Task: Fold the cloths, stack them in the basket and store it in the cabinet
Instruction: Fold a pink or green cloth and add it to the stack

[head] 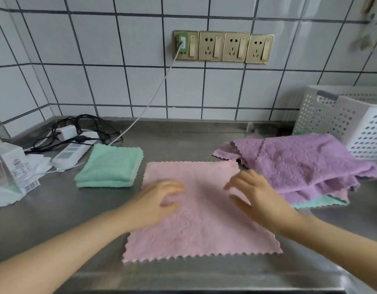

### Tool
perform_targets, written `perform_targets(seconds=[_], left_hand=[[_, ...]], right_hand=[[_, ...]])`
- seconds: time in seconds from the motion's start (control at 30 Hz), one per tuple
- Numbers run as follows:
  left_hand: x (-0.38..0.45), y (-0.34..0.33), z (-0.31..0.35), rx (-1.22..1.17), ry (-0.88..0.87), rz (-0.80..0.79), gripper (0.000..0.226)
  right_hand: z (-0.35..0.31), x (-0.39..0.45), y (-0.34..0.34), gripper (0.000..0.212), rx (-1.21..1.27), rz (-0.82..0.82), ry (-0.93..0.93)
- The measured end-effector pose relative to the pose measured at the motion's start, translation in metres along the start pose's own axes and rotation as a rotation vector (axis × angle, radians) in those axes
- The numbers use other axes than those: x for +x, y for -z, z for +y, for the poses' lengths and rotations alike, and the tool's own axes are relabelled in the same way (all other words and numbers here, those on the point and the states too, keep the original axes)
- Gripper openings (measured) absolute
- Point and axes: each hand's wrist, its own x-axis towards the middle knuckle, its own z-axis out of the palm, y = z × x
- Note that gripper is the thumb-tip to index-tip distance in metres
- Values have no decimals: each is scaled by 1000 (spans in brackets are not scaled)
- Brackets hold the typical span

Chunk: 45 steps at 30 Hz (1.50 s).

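Note:
A pink cloth lies spread flat on the steel counter in front of me. My left hand rests on its left half with fingers relaxed. My right hand hovers over or touches its right half, fingers spread. A folded green cloth sits to the left. A loose heap of purple cloths lies to the right, with a green edge and a pink edge showing beneath. The white perforated basket stands at the far right against the wall.
A power strip with tangled black cables and a white charger sits at the back left. A clear packaged box on white paper stands at the far left. Wall sockets are on the tiled wall.

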Motion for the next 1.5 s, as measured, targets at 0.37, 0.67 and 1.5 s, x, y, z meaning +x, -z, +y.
perform_targets(seconds=[0.37,0.67,1.5], left_hand=[[-87,-13,33,169,-107,-87,66],[-93,-5,25,489,-273,67,85],[-148,44,31,-416,228,162,21]], right_hand=[[-42,-79,23,26,51,-234,139],[-43,-74,16,27,-166,-309,73],[-51,-110,79,29,637,-24,-365]])
